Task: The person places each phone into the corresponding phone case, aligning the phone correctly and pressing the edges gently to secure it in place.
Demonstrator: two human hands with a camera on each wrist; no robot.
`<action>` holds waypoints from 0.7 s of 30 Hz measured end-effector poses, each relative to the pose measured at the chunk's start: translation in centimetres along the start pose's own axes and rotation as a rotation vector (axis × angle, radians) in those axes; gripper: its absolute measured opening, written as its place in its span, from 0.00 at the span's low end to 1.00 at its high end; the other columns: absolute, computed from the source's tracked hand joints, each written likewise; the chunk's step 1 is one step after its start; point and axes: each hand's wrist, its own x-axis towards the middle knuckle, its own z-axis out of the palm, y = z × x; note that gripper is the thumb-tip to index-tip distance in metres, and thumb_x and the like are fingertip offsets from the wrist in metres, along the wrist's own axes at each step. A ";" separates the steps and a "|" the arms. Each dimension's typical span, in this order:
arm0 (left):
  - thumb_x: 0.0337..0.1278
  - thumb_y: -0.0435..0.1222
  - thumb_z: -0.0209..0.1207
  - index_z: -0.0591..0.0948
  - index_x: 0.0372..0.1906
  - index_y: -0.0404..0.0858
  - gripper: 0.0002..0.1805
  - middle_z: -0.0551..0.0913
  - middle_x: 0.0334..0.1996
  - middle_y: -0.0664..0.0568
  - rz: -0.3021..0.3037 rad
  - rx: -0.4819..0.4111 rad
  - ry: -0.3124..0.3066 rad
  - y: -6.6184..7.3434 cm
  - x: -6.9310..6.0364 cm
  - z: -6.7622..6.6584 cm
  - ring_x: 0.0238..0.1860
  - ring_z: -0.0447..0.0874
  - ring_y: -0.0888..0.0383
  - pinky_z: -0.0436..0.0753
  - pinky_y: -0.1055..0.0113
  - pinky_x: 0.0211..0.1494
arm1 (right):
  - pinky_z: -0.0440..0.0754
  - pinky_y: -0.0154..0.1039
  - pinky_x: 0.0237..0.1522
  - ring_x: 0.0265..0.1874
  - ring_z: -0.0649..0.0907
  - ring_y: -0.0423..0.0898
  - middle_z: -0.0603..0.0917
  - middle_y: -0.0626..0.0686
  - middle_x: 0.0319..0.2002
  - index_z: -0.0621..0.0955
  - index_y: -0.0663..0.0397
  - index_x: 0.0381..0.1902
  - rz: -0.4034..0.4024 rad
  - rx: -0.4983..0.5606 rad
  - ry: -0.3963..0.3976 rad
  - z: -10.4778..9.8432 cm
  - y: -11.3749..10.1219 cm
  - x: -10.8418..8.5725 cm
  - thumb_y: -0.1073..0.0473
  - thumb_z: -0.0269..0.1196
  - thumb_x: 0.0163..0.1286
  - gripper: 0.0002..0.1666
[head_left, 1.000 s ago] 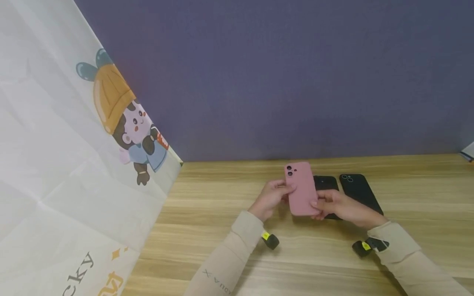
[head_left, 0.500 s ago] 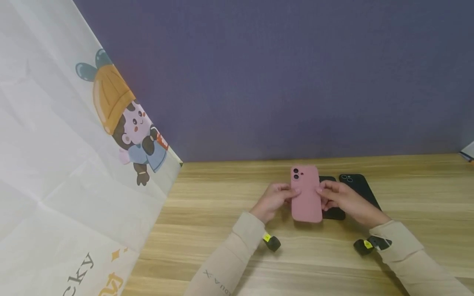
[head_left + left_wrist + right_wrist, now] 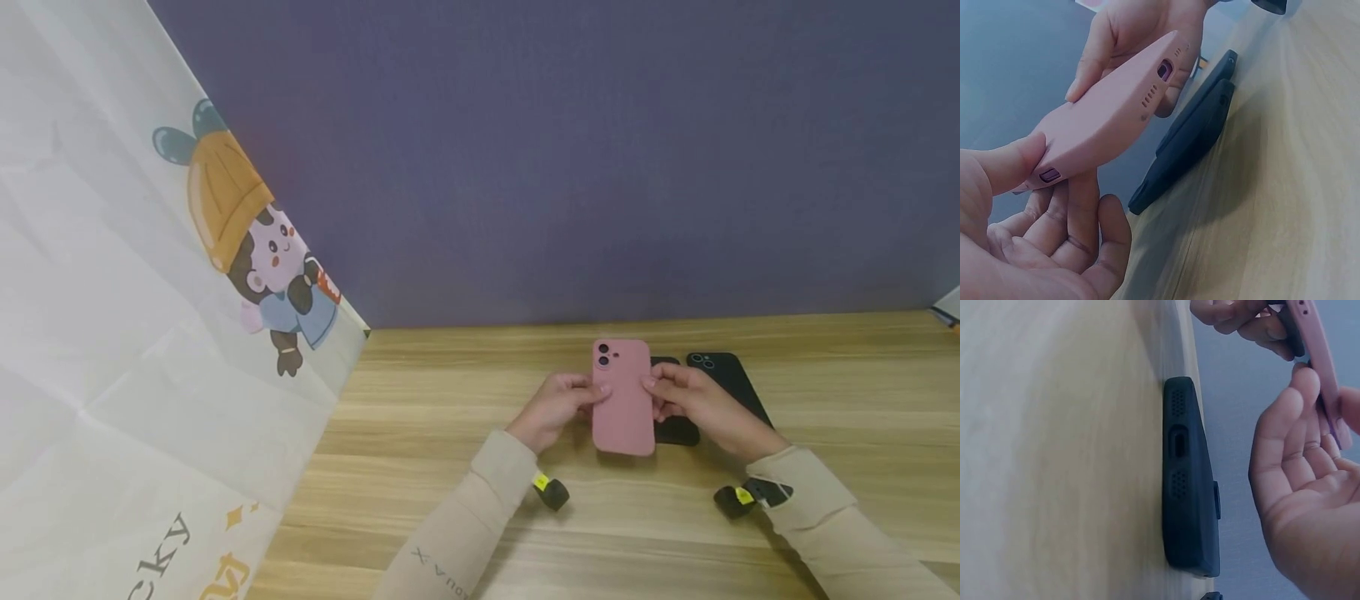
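A pink-cased phone (image 3: 624,408) is held up above the table, its camera side facing up. My left hand (image 3: 553,410) pinches its left edge, thumb on the back and fingers underneath. On the opposite edge, my right hand (image 3: 701,410) grips it with thumb and fingers. The left wrist view shows slots in the rim of the pink case (image 3: 1104,112), with purple visible inside. One black phone (image 3: 678,432) lies partly hidden behind the pink one and my right hand. Another black phone (image 3: 731,383) lies to the right, partly covered by my right hand and wrist.
The wooden table (image 3: 420,417) ends against a dark blue-grey panel (image 3: 562,167). A white sheet printed with a cartoon figure (image 3: 258,250) stands at the left. At the far right edge a small white and dark object (image 3: 947,308) shows.
The pink-cased phone has shifted slightly right and toward me, and turned straighter. My right hand has slid up its right edge. Over the last half second there is little movement.
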 end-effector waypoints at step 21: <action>0.66 0.38 0.66 0.87 0.46 0.32 0.13 0.85 0.28 0.57 0.003 0.004 -0.023 0.1 0.0 0.1 0.30 0.81 0.63 0.81 0.68 0.41 | 0.83 0.42 0.38 0.31 0.80 0.45 0.79 0.47 0.30 0.74 0.62 0.41 0.035 0.061 -0.008 -0.4 0.2 0.2 0.53 0.52 0.82 0.16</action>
